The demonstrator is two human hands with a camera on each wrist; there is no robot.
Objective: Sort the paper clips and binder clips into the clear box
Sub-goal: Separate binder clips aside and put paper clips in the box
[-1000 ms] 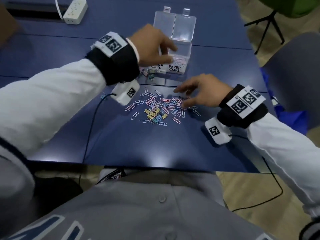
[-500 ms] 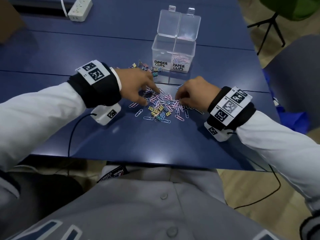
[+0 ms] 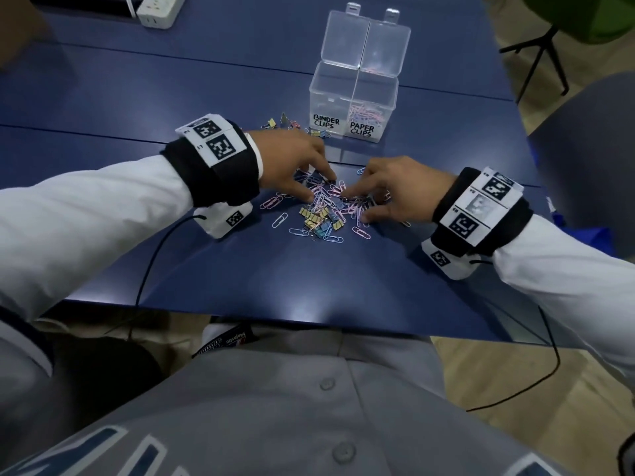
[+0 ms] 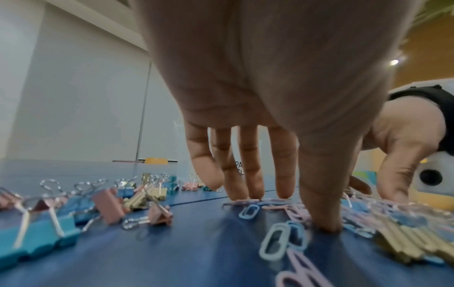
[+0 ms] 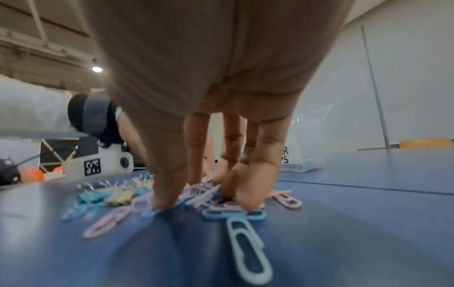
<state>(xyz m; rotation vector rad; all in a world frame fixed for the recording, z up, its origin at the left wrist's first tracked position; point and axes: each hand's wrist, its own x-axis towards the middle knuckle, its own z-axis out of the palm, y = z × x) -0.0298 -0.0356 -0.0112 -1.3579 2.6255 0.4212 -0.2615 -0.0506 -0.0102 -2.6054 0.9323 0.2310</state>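
A heap of pastel paper clips (image 3: 326, 201) mixed with gold and blue binder clips (image 3: 314, 216) lies mid-table. My left hand (image 3: 321, 188) reaches down onto its left side, its straight fingers (image 4: 245, 186) and thumb pressing on paper clips (image 4: 275, 242). My right hand (image 3: 355, 206) covers the heap's right side, its bunched fingertips (image 5: 245, 198) and thumb resting on paper clips (image 5: 248, 250). No clip is lifted. The clear box (image 3: 357, 77) stands open behind, marked BINDER CLIPS on the left and PAPER CLIPS on the right; the right half holds paper clips.
More binder clips (image 3: 285, 123) are scattered left of the box, also seen as binder clips (image 4: 108, 205) in the left wrist view. A white power strip (image 3: 158, 8) lies far left. A grey chair (image 3: 591, 149) stands beyond the table's right edge.
My left hand came back from the box and dropped onto the heap. My right hand stayed on the heap, shifting its fingers a little.
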